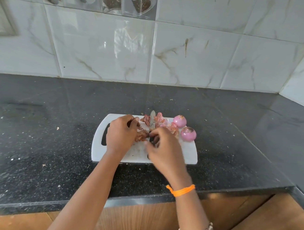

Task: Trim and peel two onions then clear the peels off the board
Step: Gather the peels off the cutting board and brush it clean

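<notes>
Two peeled pink onions (180,121) (188,134) stand at the right back of the white cutting board (188,152). A knife (152,121) lies along the board's middle, blade pointing away, its dark handle partly under my right hand (163,147). Loose pink peels (162,122) lie around the blade. My left hand (121,134) curls around a bunch of brownish peels (141,136) on the board. The fingers of my right hand are bent down over the handle and the peels; what they hold is blurred.
The board lies on a black speckled counter (48,144) against a white tiled wall (105,46). Small peel scraps dot the counter at the left (57,128). The counter's front edge runs just below my forearms, with a wooden cabinet front (141,219) under it.
</notes>
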